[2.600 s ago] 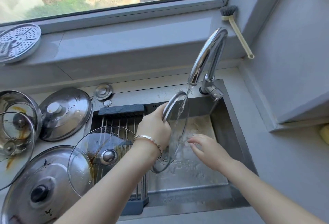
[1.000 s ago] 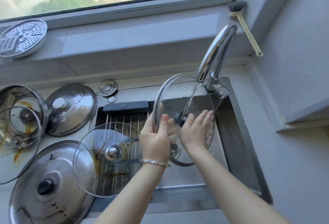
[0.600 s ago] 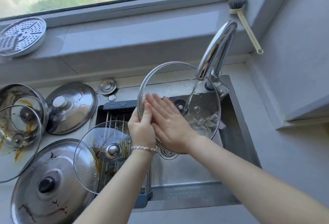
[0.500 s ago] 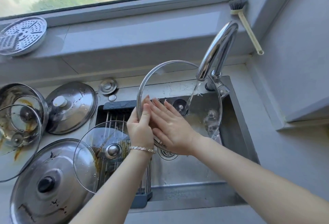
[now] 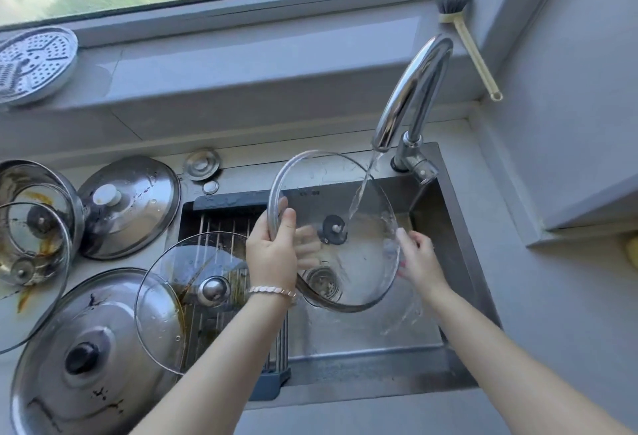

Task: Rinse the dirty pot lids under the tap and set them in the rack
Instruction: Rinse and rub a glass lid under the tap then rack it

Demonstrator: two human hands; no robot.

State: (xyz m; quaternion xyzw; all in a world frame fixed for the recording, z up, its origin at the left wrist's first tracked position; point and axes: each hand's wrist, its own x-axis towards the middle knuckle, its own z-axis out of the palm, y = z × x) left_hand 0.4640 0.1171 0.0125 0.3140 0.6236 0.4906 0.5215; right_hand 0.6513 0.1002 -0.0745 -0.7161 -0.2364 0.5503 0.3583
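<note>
A clear glass pot lid (image 5: 362, 262) with a steel rim is tilted over the sink, its underside towards me. Water from the chrome tap (image 5: 411, 96) runs onto it near the centre screw. My left hand (image 5: 272, 248) grips the lid's left rim, thumb in front and fingers seen behind the glass. My right hand (image 5: 419, 255) is at the lid's right rim, where water blurs its fingers. A stained glass lid (image 5: 172, 303) with a steel knob lies on the roll-up rack (image 5: 221, 224) across the sink's left half.
Left of the sink lie a large steel lid (image 5: 79, 358), a steel lid with a white knob (image 5: 127, 203), and a stained glass lid leaning in a steel pot (image 5: 31, 227). A steamer plate (image 5: 34, 61) and a brush (image 5: 466, 41) are on the sill.
My right hand has left the lid's face, where it was rubbing, and gone to the right rim. The lid has dropped lower and tilted, and the water now lands near its centre.
</note>
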